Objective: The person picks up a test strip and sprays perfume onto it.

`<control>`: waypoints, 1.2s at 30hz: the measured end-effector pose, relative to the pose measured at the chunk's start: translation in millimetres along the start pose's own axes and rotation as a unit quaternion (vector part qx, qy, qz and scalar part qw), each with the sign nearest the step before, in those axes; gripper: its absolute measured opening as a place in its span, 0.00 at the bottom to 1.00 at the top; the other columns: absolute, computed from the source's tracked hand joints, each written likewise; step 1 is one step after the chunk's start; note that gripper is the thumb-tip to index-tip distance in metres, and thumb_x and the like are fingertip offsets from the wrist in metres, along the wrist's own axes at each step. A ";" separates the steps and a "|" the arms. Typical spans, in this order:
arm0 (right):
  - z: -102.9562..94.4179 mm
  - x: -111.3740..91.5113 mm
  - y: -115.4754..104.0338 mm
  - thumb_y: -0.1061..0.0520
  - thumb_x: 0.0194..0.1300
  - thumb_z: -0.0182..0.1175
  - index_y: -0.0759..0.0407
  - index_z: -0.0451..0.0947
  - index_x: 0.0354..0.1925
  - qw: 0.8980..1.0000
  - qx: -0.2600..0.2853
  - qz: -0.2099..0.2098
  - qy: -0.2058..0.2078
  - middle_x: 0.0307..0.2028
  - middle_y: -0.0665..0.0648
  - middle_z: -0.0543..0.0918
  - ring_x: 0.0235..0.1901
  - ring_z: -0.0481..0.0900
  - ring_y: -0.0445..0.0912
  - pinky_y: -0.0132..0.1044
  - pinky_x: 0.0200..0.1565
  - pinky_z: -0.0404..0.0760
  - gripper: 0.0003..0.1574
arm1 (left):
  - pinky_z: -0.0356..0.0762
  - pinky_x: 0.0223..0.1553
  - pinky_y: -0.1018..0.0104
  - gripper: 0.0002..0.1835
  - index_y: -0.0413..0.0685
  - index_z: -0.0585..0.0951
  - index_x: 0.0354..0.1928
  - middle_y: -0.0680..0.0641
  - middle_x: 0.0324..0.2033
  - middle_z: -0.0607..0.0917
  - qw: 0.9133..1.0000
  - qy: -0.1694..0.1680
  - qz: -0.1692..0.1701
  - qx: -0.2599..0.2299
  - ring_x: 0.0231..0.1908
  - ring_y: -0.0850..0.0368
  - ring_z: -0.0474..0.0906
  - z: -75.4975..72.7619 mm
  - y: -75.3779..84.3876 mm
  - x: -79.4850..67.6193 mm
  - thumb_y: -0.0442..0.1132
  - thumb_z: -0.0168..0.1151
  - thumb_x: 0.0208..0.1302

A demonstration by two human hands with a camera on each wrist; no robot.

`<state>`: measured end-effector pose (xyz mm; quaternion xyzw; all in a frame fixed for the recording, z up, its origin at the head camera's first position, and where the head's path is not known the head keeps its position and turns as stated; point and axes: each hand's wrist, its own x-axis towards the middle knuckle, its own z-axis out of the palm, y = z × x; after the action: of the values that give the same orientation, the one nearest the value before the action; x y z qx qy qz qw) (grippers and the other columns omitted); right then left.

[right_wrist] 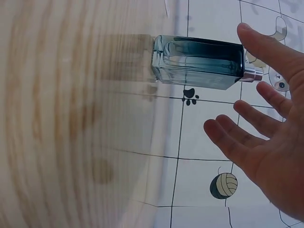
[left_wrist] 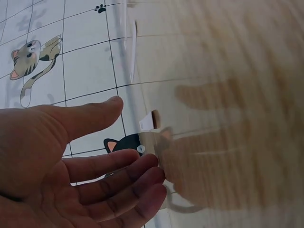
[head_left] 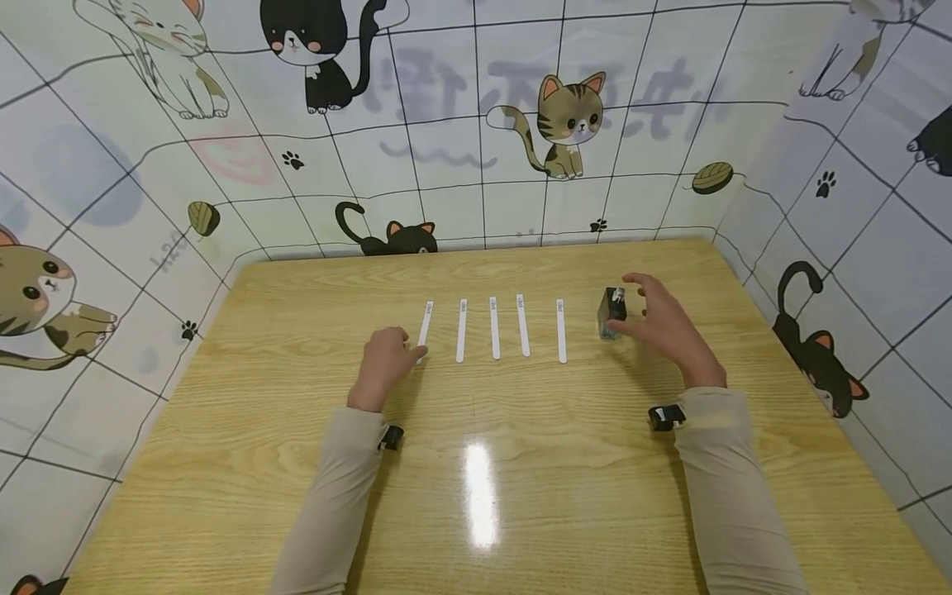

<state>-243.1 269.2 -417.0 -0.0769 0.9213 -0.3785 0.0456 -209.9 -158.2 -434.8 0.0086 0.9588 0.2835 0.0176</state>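
Several white paper strips [head_left: 494, 329] with small print at their far ends lie in a row on the table. My left hand [head_left: 384, 364] is at the near end of the leftmost strip [head_left: 426, 322]. In the left wrist view, a strip [left_wrist: 147, 122] shows beyond the gap between thumb and loosely bent fingers, and nothing is gripped. A dark teal glass perfume bottle [right_wrist: 199, 62] with a silver spray neck stands upright right of the row. My right hand [head_left: 664, 330] is spread beside it, thumb on the near side and fingers behind. Whether the thumb touches the glass I cannot tell.
The wooden table [head_left: 565, 463] carries the strips and the bottle. A white cat-print sheet [head_left: 446, 149] with a grid pattern walls the back and both sides. Small black cameras are strapped to both wrists, over beige sleeves [head_left: 732, 487].
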 end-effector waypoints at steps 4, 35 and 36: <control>2.2 1.5 2.0 0.51 0.69 0.69 0.58 0.45 0.81 1.000 0.000 0.007 -0.010 0.79 0.68 0.51 0.70 0.59 0.75 0.70 0.64 0.68 0.57 | 0.81 0.28 0.60 0.18 0.26 0.82 0.34 0.36 0.26 0.83 1.000 0.006 -0.001 0.015 0.21 0.53 0.75 4.5 1.3 -0.7 0.40 0.67 0.68; 11.3 5.5 4.7 0.52 0.70 0.67 0.56 0.38 0.82 0.998 -0.012 0.024 -0.052 0.77 0.74 0.55 0.70 0.62 0.72 0.70 0.66 0.67 0.60 | 0.83 0.22 0.59 0.09 0.24 0.84 0.39 0.34 0.27 0.86 0.996 -0.001 -0.025 0.090 0.22 0.50 0.80 11.2 12.0 0.4 0.30 0.66 0.67; 11.4 5.6 4.6 0.52 0.70 0.67 0.56 0.38 0.82 0.998 -0.011 0.024 -0.053 0.77 0.74 0.55 0.70 0.63 0.72 0.69 0.66 0.67 0.60 | 0.83 0.22 0.59 0.09 0.24 0.84 0.39 0.34 0.27 0.86 0.996 0.000 -0.025 0.090 0.22 0.50 0.80 11.4 11.9 0.4 0.30 0.65 0.67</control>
<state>-247.5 263.6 -428.5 -0.0755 0.9231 -0.3630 0.1022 -209.8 -142.0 -437.8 -0.0141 0.9803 0.1956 0.0243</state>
